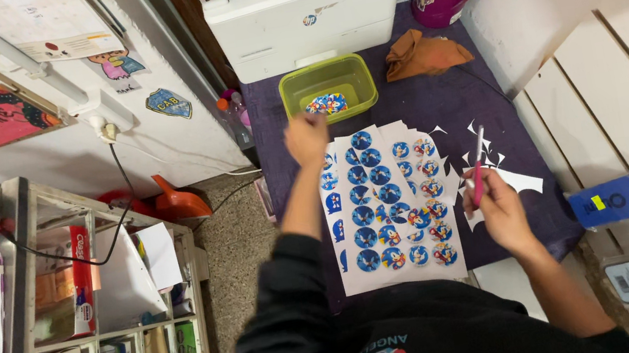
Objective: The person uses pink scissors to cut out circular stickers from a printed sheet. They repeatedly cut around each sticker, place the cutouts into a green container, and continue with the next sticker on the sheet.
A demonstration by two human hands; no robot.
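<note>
Left hand fingers closed (contents hidden) near green tub; right hand grips pink-handled scissors.

Left hand reaches toward the green tub — right hand grips scissors beside the sticker sheets.

The left hand is stretched forward on a nearly straight arm, its dark sleeve pushed up to the elbow, fingers curled loosely inward, hovering just short of the green tub. The right hand hangs back, well right of and nearer the body than that tub, forearm bare, fingers pinched together in a writing-style grip
</note>
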